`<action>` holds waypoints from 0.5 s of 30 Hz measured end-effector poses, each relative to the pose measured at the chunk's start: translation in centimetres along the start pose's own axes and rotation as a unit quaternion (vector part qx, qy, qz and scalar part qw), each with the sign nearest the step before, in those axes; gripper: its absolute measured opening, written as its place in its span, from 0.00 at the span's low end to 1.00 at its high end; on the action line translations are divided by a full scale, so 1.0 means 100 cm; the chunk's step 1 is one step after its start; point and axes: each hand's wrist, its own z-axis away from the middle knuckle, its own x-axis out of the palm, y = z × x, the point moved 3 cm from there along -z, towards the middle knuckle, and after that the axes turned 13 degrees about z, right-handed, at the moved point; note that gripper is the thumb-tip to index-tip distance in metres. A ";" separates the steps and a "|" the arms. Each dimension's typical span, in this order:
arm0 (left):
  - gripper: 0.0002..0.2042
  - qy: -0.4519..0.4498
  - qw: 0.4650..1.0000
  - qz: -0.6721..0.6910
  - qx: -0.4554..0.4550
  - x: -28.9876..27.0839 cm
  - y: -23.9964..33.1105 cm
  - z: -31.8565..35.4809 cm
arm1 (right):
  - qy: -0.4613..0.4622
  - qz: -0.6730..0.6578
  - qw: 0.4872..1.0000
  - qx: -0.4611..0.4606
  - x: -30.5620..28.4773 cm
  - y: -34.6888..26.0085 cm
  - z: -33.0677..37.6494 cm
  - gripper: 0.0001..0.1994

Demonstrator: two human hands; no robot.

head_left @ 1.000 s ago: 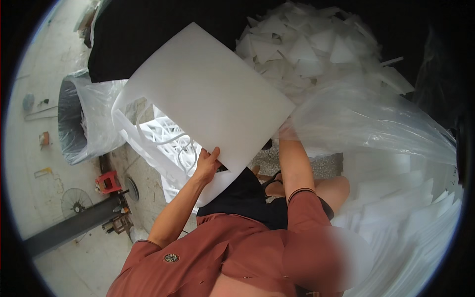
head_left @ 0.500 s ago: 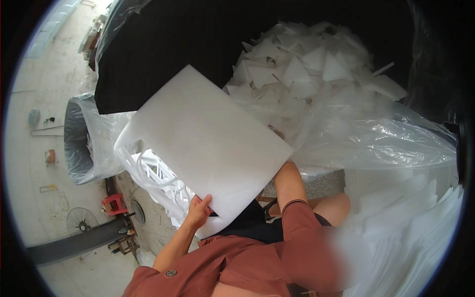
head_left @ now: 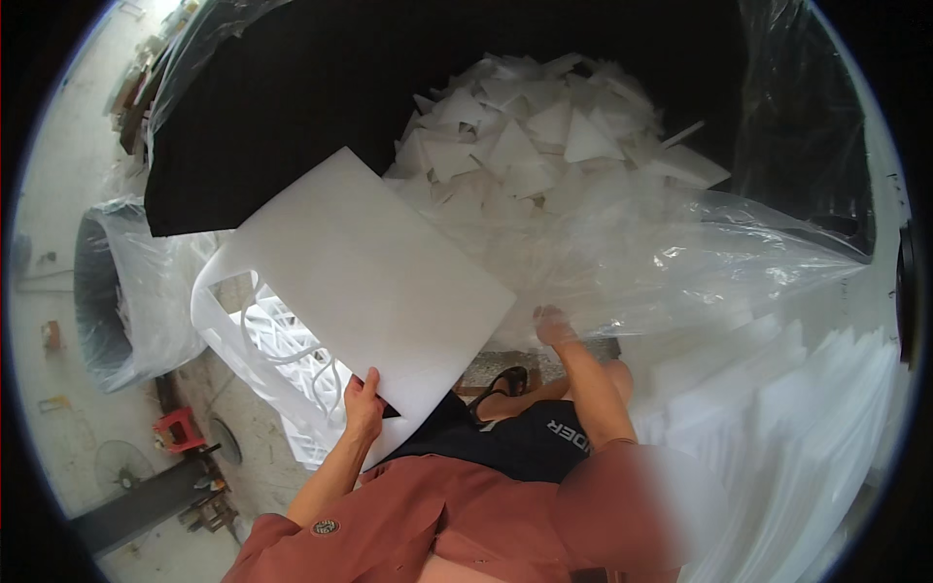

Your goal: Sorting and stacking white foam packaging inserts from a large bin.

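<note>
Right hand (head_left: 554, 325) now off foam sheet (head_left: 364, 282).

The left hand (head_left: 363, 406) gripped the near corner of a foam sheet (head_left: 364, 282), which lay tilted over a plastic crate (head_left: 282, 379) at the person's left. Behind and to the right of the sheet, a heap of foam offcuts (head_left: 544, 136) sat in a plastic bag (head_left: 700, 262), and the right hand (head_left: 552, 325) reached under the bag's near edge. A bag-lined bin (head_left: 117, 291) stood further left, and stacked foam sheets (head_left: 826, 437) lay at the right.
</note>
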 end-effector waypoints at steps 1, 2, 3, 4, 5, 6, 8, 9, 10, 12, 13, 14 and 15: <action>0.15 -0.017 1.000 0.016 0.009 0.008 -0.001 0.000 | -0.154 0.054 0.986 -0.038 -0.004 0.012 0.012 0.10; 0.15 -0.027 0.999 0.025 0.005 0.014 -0.004 -0.002 | -0.305 0.105 0.944 -0.074 -0.006 0.021 0.025 0.10; 0.14 -0.013 0.999 0.037 0.025 0.009 -0.004 -0.001 | -0.301 0.113 0.942 -0.091 -0.050 0.025 0.049 0.10; 0.14 -0.001 0.998 0.049 0.040 0.006 -0.004 -0.001 | -0.299 0.080 0.944 -0.110 -0.109 -0.003 0.042 0.11; 0.14 -0.006 0.999 0.039 0.027 0.000 -0.008 -0.006 | -0.301 0.046 0.944 -0.127 -0.166 -0.038 0.039 0.13; 0.15 -0.002 0.999 0.036 0.020 -0.002 -0.014 -0.012 | -0.292 -0.018 0.944 -0.154 -0.200 -0.046 0.046 0.14; 0.17 0.002 1.000 0.024 0.005 -0.003 -0.019 -0.017 | -0.278 -0.216 0.923 -0.157 -0.261 -0.058 0.048 0.15; 0.17 -0.029 0.997 0.066 0.015 0.013 -0.013 -0.011 | -0.267 -0.337 0.895 -0.122 -0.288 -0.060 0.040 0.15; 0.17 -0.045 0.996 0.071 0.022 0.015 -0.012 -0.017 | -0.179 -0.435 0.879 -0.078 -0.304 -0.054 0.031 0.17; 0.17 -0.044 0.995 0.085 0.027 0.012 -0.015 -0.013 | -0.049 -0.495 0.864 0.073 -0.338 -0.040 -0.003 0.22; 0.16 -0.064 0.994 0.087 0.010 0.020 -0.009 -0.012 | 0.059 -0.329 0.928 0.163 -0.343 -0.024 -0.028 0.27; 0.16 -0.084 0.992 0.090 -0.008 0.022 -0.007 -0.010 | 0.165 -0.146 0.945 0.242 -0.351 -0.020 -0.038 0.32; 0.16 -0.081 0.992 0.097 -0.010 0.021 -0.010 -0.008 | 0.162 -0.141 0.948 0.236 -0.345 -0.031 -0.035 0.32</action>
